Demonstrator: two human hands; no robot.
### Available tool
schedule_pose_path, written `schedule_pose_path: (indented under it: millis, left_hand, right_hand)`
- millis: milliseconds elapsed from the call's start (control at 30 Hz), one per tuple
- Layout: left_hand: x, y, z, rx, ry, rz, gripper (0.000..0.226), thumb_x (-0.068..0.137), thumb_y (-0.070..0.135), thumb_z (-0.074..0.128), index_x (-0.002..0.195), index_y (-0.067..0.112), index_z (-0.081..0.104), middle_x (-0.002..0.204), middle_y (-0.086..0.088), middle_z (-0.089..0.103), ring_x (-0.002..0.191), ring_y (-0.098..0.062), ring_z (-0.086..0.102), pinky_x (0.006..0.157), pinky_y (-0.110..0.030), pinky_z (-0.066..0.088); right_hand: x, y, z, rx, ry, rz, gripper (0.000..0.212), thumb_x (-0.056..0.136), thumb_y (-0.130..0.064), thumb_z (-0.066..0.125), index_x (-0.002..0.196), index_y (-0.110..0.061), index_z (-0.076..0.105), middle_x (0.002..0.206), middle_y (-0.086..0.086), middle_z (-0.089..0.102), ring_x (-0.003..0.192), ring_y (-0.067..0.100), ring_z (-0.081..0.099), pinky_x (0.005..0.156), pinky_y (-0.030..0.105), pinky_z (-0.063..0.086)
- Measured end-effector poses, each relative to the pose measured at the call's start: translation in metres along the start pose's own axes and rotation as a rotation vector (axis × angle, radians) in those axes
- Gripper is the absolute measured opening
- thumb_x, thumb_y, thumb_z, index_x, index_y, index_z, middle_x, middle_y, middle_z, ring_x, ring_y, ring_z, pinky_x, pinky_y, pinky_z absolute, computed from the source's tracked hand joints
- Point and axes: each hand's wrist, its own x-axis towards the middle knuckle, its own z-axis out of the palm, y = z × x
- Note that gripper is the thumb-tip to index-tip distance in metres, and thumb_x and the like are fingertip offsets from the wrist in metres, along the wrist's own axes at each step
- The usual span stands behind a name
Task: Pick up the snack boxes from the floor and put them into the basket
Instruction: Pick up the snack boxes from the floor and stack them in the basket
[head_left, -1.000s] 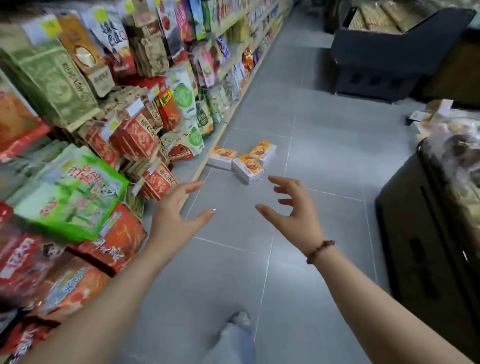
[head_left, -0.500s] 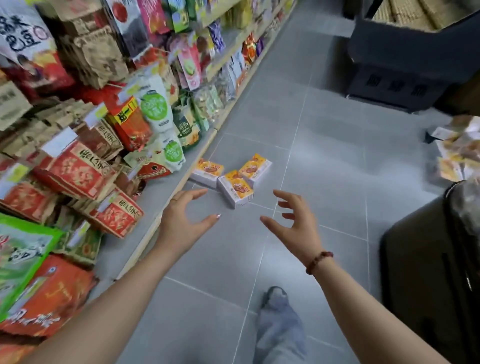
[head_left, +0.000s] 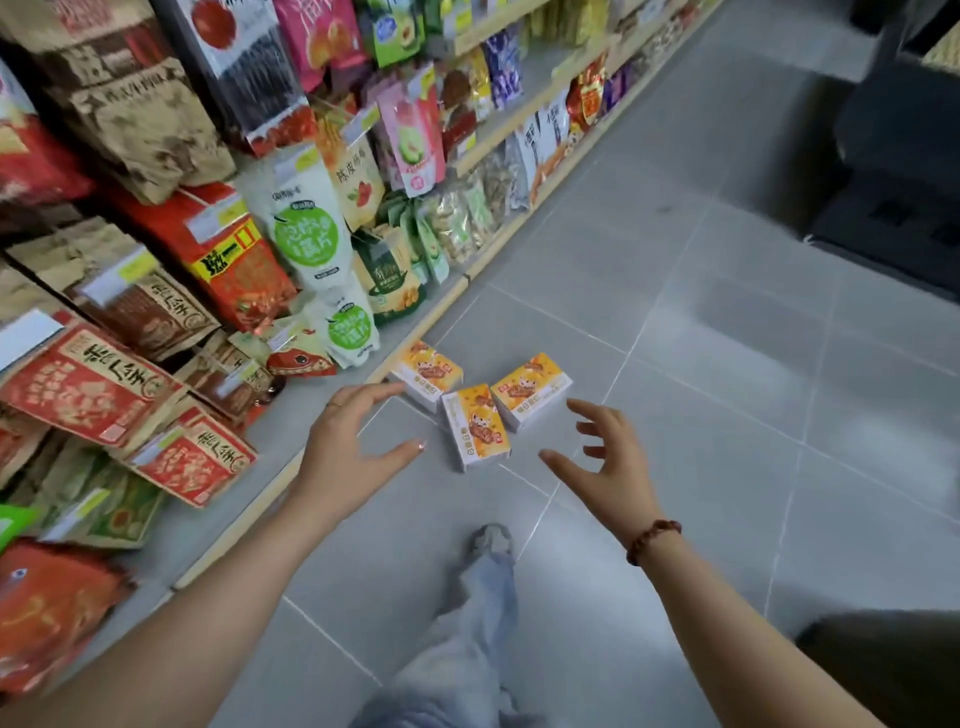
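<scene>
Three boxes (head_left: 480, 405) lie on the floor (head_left: 675, 415) by the shelf edge (head_left: 447, 301), none lifted, my left hand (head_left: 345, 452) and right hand (head_left: 608, 462) spread wide, empty.

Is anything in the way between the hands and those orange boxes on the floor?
No, nothing visible is. The left hand and right hand are open and reach toward the three snack boxes, with only grey floor tiles showing between them. No basket is in view, so that path can't be judged.
</scene>
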Motion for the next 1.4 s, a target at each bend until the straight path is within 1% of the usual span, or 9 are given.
schedule_pose_path:
  millis: [133, 233, 433, 600, 733, 900, 1067, 1233, 1400]
  left_hand:
    - [0.073, -0.023, 0.021, 0.054, 0.017, -0.034, 0.056, 0.066, 0.017, 0.084, 0.117, 0.02, 0.061, 0.115, 0.008, 0.054, 0.107, 0.003, 0.044, 0.089, 0.005, 0.024]
    - [0.132, -0.033, 0.042, 0.056, 0.057, -0.103, 0.056, 0.065, 0.014, 0.084, 0.116, 0.015, 0.062, 0.114, 0.006, 0.054, 0.102, 0.008, 0.041, 0.087, 0.006, 0.023]
    - [0.228, -0.034, 0.096, 0.019, -0.005, -0.182, 0.055, 0.064, 0.011, 0.085, 0.115, 0.014, 0.063, 0.113, 0.002, 0.056, 0.1, 0.007, 0.043, 0.086, 0.005, 0.025]
    - [0.286, -0.05, 0.155, -0.031, 0.003, -0.321, 0.058, 0.063, 0.021, 0.084, 0.116, 0.023, 0.06, 0.111, 0.015, 0.052, 0.106, 0.003, 0.046, 0.089, 0.002, 0.027]
    - [0.314, -0.079, 0.238, -0.061, 0.049, -0.551, 0.058, 0.061, 0.042, 0.072, 0.115, 0.032, 0.055, 0.113, 0.009, 0.054, 0.105, -0.004, 0.049, 0.09, -0.013, 0.035]
    - [0.347, -0.128, 0.358, -0.09, 0.077, -0.841, 0.06, 0.062, 0.034, 0.07, 0.12, 0.023, 0.058, 0.116, 0.003, 0.054, 0.102, -0.01, 0.052, 0.083, -0.006, 0.032]
    - [0.352, -0.207, 0.478, -0.089, 0.018, -0.989, 0.066, 0.07, 0.031, 0.078, 0.13, 0.022, 0.05, 0.131, -0.003, 0.049, 0.119, -0.023, 0.047, 0.099, -0.033, 0.039]
    - [0.343, -0.301, 0.579, -0.047, 0.013, -1.127, 0.076, 0.072, 0.033, 0.078, 0.138, 0.024, 0.041, 0.136, -0.005, 0.044, 0.124, -0.022, 0.042, 0.096, -0.028, 0.032]
    - [0.32, -0.364, 0.659, -0.03, -0.022, -1.18, 0.089, 0.068, 0.036, 0.081, 0.141, 0.033, 0.031, 0.136, -0.007, 0.041, 0.122, -0.024, 0.042, 0.089, -0.028, 0.035]
  right_hand:
    - [0.1, 0.016, -0.006, -0.02, -0.064, -0.024, 0.052, 0.076, -0.024, 0.076, 0.122, -0.027, 0.053, 0.119, -0.005, 0.05, 0.104, 0.009, 0.053, 0.086, 0.025, 0.047]
    - [0.174, 0.027, -0.011, -0.076, -0.144, -0.007, 0.054, 0.077, -0.022, 0.076, 0.125, -0.023, 0.052, 0.12, -0.004, 0.049, 0.105, 0.01, 0.053, 0.086, 0.024, 0.046]
    - [0.283, 0.056, -0.03, -0.13, -0.239, 0.037, 0.053, 0.077, -0.019, 0.076, 0.124, -0.024, 0.053, 0.117, -0.006, 0.046, 0.102, 0.009, 0.052, 0.084, 0.022, 0.044]
    - [0.381, 0.105, -0.029, -0.204, -0.41, 0.086, 0.053, 0.076, -0.017, 0.077, 0.124, -0.022, 0.054, 0.12, -0.002, 0.047, 0.098, 0.011, 0.053, 0.082, 0.021, 0.044]
    - [0.468, 0.173, -0.005, -0.301, -0.616, 0.095, 0.057, 0.076, -0.017, 0.076, 0.128, -0.021, 0.052, 0.121, -0.001, 0.047, 0.1, 0.015, 0.055, 0.088, 0.033, 0.049]
    - [0.555, 0.274, 0.038, -0.393, -0.798, 0.185, 0.059, 0.077, -0.015, 0.074, 0.129, -0.029, 0.051, 0.122, -0.001, 0.046, 0.105, 0.019, 0.055, 0.096, 0.036, 0.047]
    - [0.598, 0.392, 0.087, -0.542, -0.954, 0.204, 0.061, 0.079, -0.021, 0.073, 0.134, -0.024, 0.046, 0.129, 0.004, 0.045, 0.112, 0.022, 0.053, 0.1, 0.035, 0.045]
    - [0.617, 0.507, 0.142, -0.699, -1.048, 0.193, 0.081, 0.077, -0.029, 0.075, 0.144, -0.028, 0.03, 0.139, 0.008, 0.035, 0.126, 0.024, 0.043, 0.104, 0.032, 0.036]
    - [0.623, 0.592, 0.184, -0.693, -1.002, 0.257, 0.099, 0.071, -0.032, 0.08, 0.147, -0.033, 0.017, 0.147, 0.013, 0.025, 0.134, 0.035, 0.031, 0.11, 0.041, 0.031]
